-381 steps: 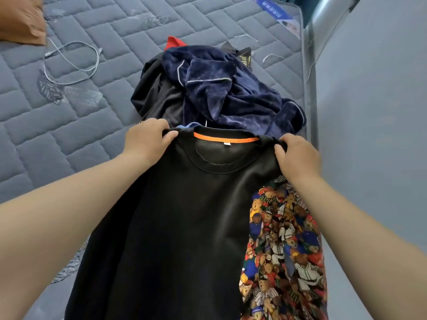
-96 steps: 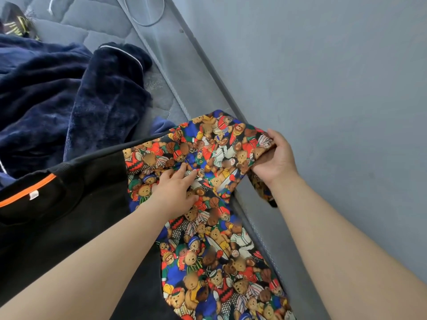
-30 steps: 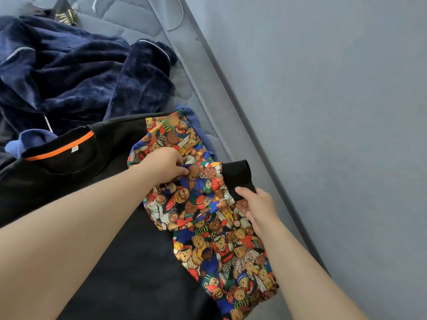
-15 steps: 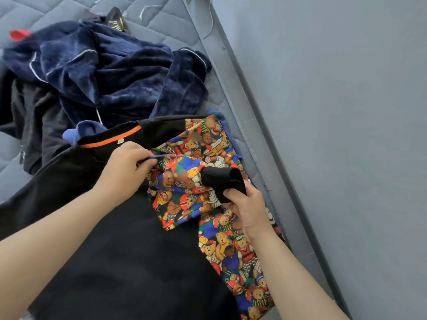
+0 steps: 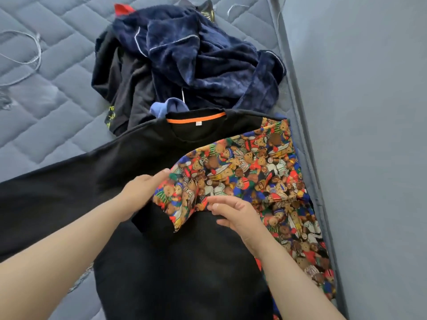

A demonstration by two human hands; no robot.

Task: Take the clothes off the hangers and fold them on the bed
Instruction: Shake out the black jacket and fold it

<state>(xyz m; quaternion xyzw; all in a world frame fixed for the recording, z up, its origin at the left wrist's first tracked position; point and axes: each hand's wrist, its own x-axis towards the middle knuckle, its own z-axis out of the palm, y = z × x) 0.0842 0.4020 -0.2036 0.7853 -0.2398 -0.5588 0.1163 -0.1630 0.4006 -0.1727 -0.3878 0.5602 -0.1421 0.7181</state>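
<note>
Sweatshirt (image 5: 138,153), black with an orange-lined neck, lies spread flat on the bed (image 5: 46,107), and we see its bear-print sleeve (image 5: 242,169) folded across the chest, ending in a black cuff (image 5: 152,224). Our left hand (image 5: 141,195) grips the sleeve near the cuff, fingers curled into the cloth. Our right hand (image 5: 235,214) pinches the sleeve's lower edge with half-curled fingers (image 5: 217,200). Beyond the collar lies a heap of dark clothes (image 5: 203,63).

Soft, even, fairly bright light, faint soft shadows among folds of the pile (image 5: 196,65), black top (image 5: 143,262) so dark its folds barely show, print sleeve (image 5: 242,172) vivid, left hand (image 5: 141,192) slightly motion-blurred, wide-angle bowing along the bed (image 5: 46,125) edge, detail soft and compressed throughout
</note>
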